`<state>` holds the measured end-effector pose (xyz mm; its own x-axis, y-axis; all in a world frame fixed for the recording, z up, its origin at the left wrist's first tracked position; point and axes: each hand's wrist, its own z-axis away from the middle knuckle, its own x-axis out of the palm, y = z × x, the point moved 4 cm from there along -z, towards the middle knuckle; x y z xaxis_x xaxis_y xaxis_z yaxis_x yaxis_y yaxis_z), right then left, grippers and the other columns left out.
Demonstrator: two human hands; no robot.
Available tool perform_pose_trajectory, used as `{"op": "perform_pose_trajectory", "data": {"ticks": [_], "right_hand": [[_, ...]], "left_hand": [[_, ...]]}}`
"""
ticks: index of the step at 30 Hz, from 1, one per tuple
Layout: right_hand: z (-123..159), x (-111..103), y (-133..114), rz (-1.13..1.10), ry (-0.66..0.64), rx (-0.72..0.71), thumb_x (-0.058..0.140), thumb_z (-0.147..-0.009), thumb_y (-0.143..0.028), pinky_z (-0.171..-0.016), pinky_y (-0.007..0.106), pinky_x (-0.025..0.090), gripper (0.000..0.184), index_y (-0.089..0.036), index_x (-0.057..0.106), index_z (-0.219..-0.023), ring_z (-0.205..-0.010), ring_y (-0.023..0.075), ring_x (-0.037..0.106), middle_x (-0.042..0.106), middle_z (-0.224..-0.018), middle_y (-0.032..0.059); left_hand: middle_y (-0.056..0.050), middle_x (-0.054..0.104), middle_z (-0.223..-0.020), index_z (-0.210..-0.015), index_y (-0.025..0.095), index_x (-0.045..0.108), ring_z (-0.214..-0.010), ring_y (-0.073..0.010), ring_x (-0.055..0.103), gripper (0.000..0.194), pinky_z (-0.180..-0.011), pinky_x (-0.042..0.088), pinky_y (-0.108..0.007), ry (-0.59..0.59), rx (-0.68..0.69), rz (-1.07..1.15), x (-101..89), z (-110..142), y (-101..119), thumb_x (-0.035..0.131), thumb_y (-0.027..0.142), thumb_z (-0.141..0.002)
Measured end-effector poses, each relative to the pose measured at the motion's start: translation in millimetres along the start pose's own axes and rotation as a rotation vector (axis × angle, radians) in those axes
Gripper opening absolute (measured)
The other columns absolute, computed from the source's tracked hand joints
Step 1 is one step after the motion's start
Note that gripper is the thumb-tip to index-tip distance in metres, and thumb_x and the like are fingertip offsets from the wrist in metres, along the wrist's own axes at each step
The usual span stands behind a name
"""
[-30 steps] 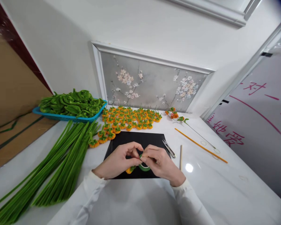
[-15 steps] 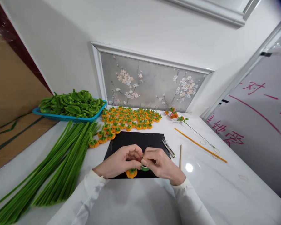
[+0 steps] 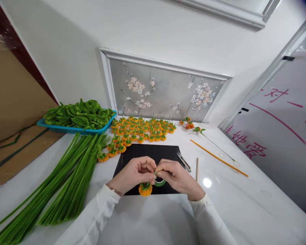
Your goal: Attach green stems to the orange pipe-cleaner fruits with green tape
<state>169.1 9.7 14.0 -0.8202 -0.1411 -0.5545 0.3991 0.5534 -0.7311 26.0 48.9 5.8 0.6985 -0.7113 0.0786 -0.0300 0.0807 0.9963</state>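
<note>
Item under inspection: a fuzzy orange flower head with a green top (image 3: 145,190), found just below your left thumb, over the near edge of a flat black rectangular mat (image 3: 148,149). Its green end runs up beneath your left hand (image 3: 132,175). Your left fingers are curled, with a narrow gap between thumb and forefinger; whether they grip the flower's stem you cannot be told, as that part is hidden. Your right hand (image 3: 177,175) has thumb and forefinger pinched together on a tiny pale-green scrap (image 3: 155,173), the remaining fingers folded in. Your two sets of fingertips meet at the scrap.

Just beneath your right fingertips, a green ring-shaped roll of tape (image 3: 160,184) lies on the mat, partly covered. At the mat's right edge you have silver metal snips (image 3: 184,161); beyond them, a thin pale wooden stick (image 3: 197,169) and a long orange fuzzy stem (image 3: 219,158).

Past the mat's far edge stand many orange flower heads with green tops (image 3: 142,129). To your left lies a bundle of long green fuzzy stems (image 3: 73,177); behind it, a blue plastic tray (image 3: 61,129) heaped with green fuzzy leaves (image 3: 79,114).
</note>
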Motion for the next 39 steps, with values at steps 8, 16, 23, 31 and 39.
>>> {"op": "perform_pose_trajectory", "data": {"ticks": [8, 16, 23, 31, 39], "right_hand": [[-3, -5, 4, 0.037, 0.119, 0.036, 0.052, -0.090, -0.021, -0.064, 0.023, 0.044, 0.018, -0.017, 0.067, -0.081, -0.070, 0.0118, 0.056, 0.060, -0.078, 0.0023], [20, -49, 57, 0.578, 0.548, 0.564, 0.045, -0.092, -0.030, -0.071, 0.030, 0.044, 0.023, -0.016, 0.063, -0.091, -0.079, 0.0200, 0.060, 0.064, -0.088, 0.0079], [38, -56, 87, 0.886, 0.282, 1.004, 0.053, -0.086, -0.030, -0.069, 0.031, 0.041, 0.024, -0.014, 0.061, -0.102, -0.090, 0.0270, 0.063, 0.066, -0.094, 0.0144], [36, -52, 93, 0.816, 0.192, 1.010, 0.044, -0.088, -0.018, -0.068, 0.029, 0.040, 0.020, -0.015, 0.063, -0.095, -0.090, 0.0242, 0.063, 0.068, -0.094, 0.0135], [33, -46, 85, 0.863, 0.182, 0.943, 0.046, -0.091, -0.029, -0.072, 0.033, 0.040, 0.022, -0.013, 0.061, -0.092, -0.088, 0.0272, 0.063, 0.065, -0.092, 0.0150]], "left_hand": [[0.002, 0.056, -0.058, -0.069, 0.013, 0.065, -0.052, -0.0079, 0.048, 0.018, -0.052, 0.037, -0.021, 0.108, -0.075, -0.146, -7.0, -2, -5, 0.073, 0.029, -0.069], [0.001, 0.060, -0.067, -0.077, 0.015, 0.061, -0.058, -0.0062, 0.055, 0.015, -0.046, 0.038, -0.012, 0.322, -0.188, 0.212, -15.0, 0, -11, 0.072, 0.025, -0.073], [0.001, 0.064, -0.076, -0.073, 0.014, 0.061, -0.078, -0.0103, 0.068, 0.018, -0.068, 0.054, -0.012, 0.323, -0.240, 0.385, -13.4, 0, -15, 0.077, 0.016, -0.067], [0.000, 0.065, -0.075, -0.073, 0.014, 0.061, -0.079, -0.0124, 0.069, 0.015, -0.066, 0.056, -0.013, 0.301, -0.267, 0.370, -13.7, -1, -15, 0.075, 0.015, -0.070], [-0.002, 0.067, -0.073, -0.076, 0.014, 0.062, -0.073, -0.0107, 0.069, 0.011, -0.059, 0.056, -0.011, 0.363, -0.256, 0.411, -19.5, -2, -20, 0.072, 0.013, -0.073]]}}
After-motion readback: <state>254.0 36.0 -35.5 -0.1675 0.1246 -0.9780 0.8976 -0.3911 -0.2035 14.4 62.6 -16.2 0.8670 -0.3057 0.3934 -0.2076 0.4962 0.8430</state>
